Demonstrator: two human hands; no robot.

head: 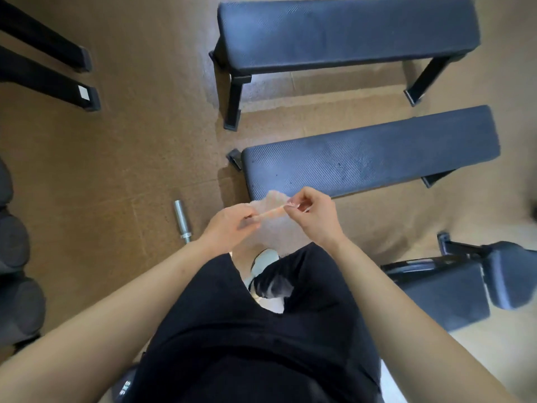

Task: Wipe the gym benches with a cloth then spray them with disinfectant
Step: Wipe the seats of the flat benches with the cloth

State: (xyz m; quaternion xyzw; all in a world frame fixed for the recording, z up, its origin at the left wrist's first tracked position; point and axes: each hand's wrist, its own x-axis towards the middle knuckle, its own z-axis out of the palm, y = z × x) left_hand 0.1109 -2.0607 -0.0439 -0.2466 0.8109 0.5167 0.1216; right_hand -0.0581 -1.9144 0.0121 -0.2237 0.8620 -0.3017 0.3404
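Two flat gym benches with dark blue padded tops stand ahead of me: the near bench (369,154) runs left to right just beyond my hands, and the far bench (345,30) lies parallel behind it. My left hand (229,225) and my right hand (313,213) both pinch a thin, pale, see-through cloth (270,212), stretched between them in front of my body, just short of the near bench's left end. The cloth is blurred. No spray bottle is in view.
A short metal bar sleeve (182,221) lies on the brown floor left of my hands. Black frame legs (58,74) cross the top left. Dark round weights (14,257) line the left edge. Another padded bench (453,289) stands at the right.
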